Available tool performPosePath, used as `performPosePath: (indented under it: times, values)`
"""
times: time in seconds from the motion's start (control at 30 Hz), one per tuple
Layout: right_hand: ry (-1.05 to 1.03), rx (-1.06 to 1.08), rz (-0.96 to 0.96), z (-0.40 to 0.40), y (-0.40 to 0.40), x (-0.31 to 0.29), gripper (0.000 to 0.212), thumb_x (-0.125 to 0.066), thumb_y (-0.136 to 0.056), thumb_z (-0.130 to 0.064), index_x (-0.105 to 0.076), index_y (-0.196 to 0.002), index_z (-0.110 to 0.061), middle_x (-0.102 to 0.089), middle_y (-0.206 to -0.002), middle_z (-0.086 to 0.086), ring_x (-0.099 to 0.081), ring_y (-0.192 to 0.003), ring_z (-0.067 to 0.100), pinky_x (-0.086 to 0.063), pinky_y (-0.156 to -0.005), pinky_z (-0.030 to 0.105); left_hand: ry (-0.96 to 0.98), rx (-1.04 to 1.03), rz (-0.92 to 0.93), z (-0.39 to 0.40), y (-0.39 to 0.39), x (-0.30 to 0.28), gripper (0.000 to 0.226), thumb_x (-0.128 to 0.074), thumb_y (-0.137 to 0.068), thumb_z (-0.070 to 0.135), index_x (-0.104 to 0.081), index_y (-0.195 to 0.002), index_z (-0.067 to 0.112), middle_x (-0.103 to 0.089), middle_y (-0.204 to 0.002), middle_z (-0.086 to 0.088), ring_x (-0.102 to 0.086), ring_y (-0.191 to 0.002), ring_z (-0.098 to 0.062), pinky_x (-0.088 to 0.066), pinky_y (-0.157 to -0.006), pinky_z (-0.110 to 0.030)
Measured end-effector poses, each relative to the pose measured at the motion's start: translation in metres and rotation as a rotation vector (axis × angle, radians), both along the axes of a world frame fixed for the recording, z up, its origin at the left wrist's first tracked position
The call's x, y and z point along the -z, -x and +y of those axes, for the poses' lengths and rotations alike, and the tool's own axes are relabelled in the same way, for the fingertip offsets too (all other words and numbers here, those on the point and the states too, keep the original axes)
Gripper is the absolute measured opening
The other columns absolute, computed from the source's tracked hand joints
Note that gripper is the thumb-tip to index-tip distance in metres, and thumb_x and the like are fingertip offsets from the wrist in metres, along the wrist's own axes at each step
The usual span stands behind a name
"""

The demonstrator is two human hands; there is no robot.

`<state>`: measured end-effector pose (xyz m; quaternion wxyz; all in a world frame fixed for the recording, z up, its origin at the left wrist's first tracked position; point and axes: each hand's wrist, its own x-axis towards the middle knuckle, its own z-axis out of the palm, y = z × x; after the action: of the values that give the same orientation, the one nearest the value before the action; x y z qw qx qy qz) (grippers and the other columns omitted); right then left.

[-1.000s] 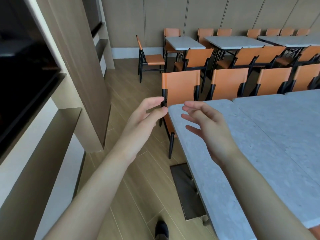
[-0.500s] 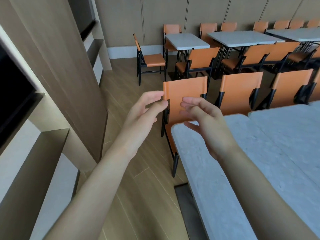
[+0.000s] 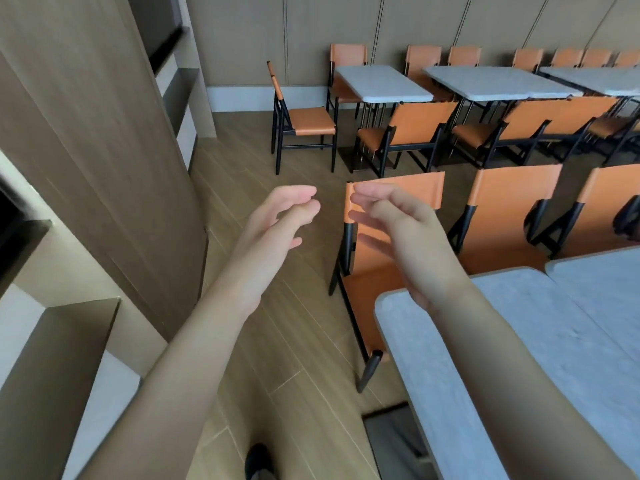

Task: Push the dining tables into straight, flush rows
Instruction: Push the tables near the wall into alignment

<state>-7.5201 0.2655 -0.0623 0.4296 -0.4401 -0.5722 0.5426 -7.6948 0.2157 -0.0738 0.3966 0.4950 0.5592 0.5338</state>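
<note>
Head view: both hands raised in the air, no contact with any table.

Left hand (image 3: 273, 230) and right hand (image 3: 401, 233) hover side by side, fingers loosely curved, each grip empty. Near surface (image 3: 485, 368), grey stone-look top, lies at 4 to 5 o'clock from the hands, its rounded corner under the right wrist; long axis runs roughly 5 to 11 o'clock. A second top (image 3: 602, 285) butts it at 3 o'clock, seam looking close. Right hand is the nearer one; left hangs over bare floor (image 3: 277, 341). Orange chair (image 3: 398, 216) stands behind the right fingers, at the surface's far end. Far row of tables (image 3: 381, 83) sits at 1 o'clock, well apart. Judgement: next push wants both hands brought down onto the near edge.
</note>
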Motion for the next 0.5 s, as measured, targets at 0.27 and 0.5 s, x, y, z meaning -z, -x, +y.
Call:
performPosePath:
  times: [0.27,0.5]
  values:
    - [-0.004,-0.01,-0.05,0.099,0.108,-0.017,0.028,-0.052,-0.101,-0.017,-0.07,-0.118,-0.029,-0.071,-0.122,-0.006,-0.065,-0.114,0.005,-0.052,-0.103,0.036,0.008,0.021,0.019,0.108,0.125,-0.011,0.04,-0.051,-0.089,0.049,-0.065,-0.124,0.038,-0.062,-0.128,0.025,-0.061,-0.117,0.004,-0.05,-0.106,-0.038]
    - [0.007,0.07,-0.038,0.169,0.151,-0.017,0.028,-0.051,-0.101,-0.016,-0.071,-0.118,-0.028,-0.071,-0.12,-0.009,-0.066,-0.112,0.004,-0.053,-0.103,0.039,0.001,0.112,0.027,0.189,0.166,-0.017,0.038,-0.051,-0.086,0.049,-0.067,-0.119,0.04,-0.064,-0.121,0.029,-0.061,-0.116,0.006,-0.05,-0.102,-0.032]
